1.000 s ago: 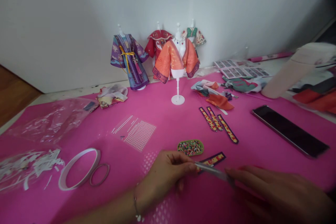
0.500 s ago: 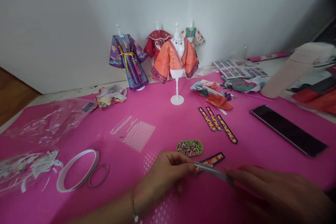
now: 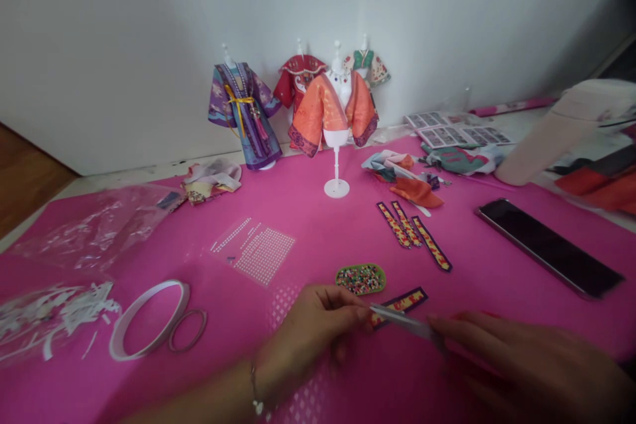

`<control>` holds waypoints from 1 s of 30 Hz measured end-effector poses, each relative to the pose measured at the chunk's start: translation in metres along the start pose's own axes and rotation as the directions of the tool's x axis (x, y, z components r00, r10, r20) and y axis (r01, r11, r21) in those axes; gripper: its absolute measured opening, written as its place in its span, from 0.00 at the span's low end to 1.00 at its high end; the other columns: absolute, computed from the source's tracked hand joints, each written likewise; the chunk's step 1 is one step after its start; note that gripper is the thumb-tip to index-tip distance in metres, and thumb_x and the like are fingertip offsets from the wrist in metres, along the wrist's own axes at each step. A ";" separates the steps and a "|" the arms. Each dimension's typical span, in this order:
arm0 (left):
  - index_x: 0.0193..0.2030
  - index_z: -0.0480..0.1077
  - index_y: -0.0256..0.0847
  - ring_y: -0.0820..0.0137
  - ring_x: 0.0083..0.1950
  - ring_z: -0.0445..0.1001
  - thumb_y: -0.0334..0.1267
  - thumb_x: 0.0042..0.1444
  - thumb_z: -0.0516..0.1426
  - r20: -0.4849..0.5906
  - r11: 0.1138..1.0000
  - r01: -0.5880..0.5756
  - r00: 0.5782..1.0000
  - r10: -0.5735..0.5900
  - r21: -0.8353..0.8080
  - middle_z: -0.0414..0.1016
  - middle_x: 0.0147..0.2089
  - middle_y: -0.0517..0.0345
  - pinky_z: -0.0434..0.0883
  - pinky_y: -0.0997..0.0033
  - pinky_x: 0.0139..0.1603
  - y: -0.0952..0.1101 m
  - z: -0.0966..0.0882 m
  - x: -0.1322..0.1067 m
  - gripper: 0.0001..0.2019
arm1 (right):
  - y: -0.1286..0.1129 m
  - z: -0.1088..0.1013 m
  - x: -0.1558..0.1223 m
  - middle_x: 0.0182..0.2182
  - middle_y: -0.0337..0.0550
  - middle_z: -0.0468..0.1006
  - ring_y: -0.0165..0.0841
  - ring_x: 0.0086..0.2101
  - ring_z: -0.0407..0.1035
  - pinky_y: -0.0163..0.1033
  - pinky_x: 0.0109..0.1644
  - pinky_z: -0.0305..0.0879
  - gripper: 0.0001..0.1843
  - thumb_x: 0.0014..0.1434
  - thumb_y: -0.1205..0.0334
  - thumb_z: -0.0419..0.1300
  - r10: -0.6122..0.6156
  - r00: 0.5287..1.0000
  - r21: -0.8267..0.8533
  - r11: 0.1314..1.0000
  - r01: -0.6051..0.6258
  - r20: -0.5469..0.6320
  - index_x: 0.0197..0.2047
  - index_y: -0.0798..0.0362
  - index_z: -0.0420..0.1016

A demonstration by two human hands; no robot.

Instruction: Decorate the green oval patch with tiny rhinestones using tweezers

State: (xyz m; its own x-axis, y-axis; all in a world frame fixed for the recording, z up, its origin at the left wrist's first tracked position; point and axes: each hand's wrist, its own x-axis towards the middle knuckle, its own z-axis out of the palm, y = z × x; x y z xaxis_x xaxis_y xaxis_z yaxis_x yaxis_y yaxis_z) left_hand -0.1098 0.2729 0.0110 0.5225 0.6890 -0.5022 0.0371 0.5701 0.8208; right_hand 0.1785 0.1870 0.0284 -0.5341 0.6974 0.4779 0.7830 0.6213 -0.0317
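My left hand (image 3: 318,321) has thumb and forefinger closed on the near end of a yellow-and-red patterned fabric strip with a dark purple border (image 3: 415,298). A slim silver pointed tool (image 3: 402,320) lies across that strip, its tip close to my left fingertips. The other end of the tool runs into the fingers of my right hand (image 3: 527,364), which is blurred and closed on it. Whether it is scissors or tweezers I cannot make out. Just beyond the strip is a green oval dish of small coloured beads (image 3: 361,279).
Several similar strips (image 3: 431,245) lie farther back. A phone (image 3: 549,248) and pale bottle (image 3: 546,132) are right; a white tape ring (image 3: 116,328), paper scraps (image 3: 84,311) and a sheet of small studs (image 3: 263,255) left. Dressed miniature stands (image 3: 336,189) line the wall.
Both hands keep nearly the same place. The silver tool stays over the strip, with its tip at my left fingertips. The view has shifted very slightly.
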 end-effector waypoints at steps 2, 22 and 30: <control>0.32 0.82 0.42 0.79 0.15 0.62 0.43 0.57 0.73 -0.011 1.000 0.002 1.000 -0.002 -0.014 0.76 0.21 0.68 0.61 0.76 0.17 -0.001 0.000 0.001 0.10 | 0.002 0.001 -0.006 0.40 0.38 0.93 0.36 0.28 0.87 0.36 0.26 0.75 0.18 0.77 0.70 0.52 0.009 1.000 -0.011 1.000 -0.009 0.018 0.57 0.44 0.81; 0.31 0.84 0.40 0.80 0.16 0.63 0.43 0.54 0.72 -0.023 0.999 -0.016 1.000 0.016 -0.041 0.84 0.27 0.62 0.61 0.77 0.18 -0.002 0.000 0.001 0.09 | 0.001 0.007 -0.018 0.41 0.36 0.93 0.35 0.29 0.86 0.35 0.30 0.76 0.22 0.76 0.70 0.53 0.043 0.997 0.051 0.998 -0.046 0.059 0.61 0.42 0.83; 0.31 0.83 0.40 0.81 0.15 0.62 0.44 0.52 0.70 0.004 1.000 -0.015 1.000 0.015 -0.025 0.85 0.30 0.61 0.58 0.75 0.15 0.001 0.002 0.000 0.09 | -0.002 0.006 -0.018 0.40 0.37 0.93 0.36 0.29 0.86 0.37 0.30 0.76 0.22 0.78 0.72 0.52 0.025 0.998 0.052 0.998 -0.028 0.052 0.62 0.43 0.82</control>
State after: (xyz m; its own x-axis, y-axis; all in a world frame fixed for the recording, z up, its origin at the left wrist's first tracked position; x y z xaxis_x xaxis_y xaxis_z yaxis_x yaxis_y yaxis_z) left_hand -0.1086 0.2726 0.0124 0.5265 0.6959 -0.4884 0.0080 0.5704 0.8213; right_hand 0.1848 0.1750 0.0149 -0.5300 0.7308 0.4303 0.7800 0.6192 -0.0909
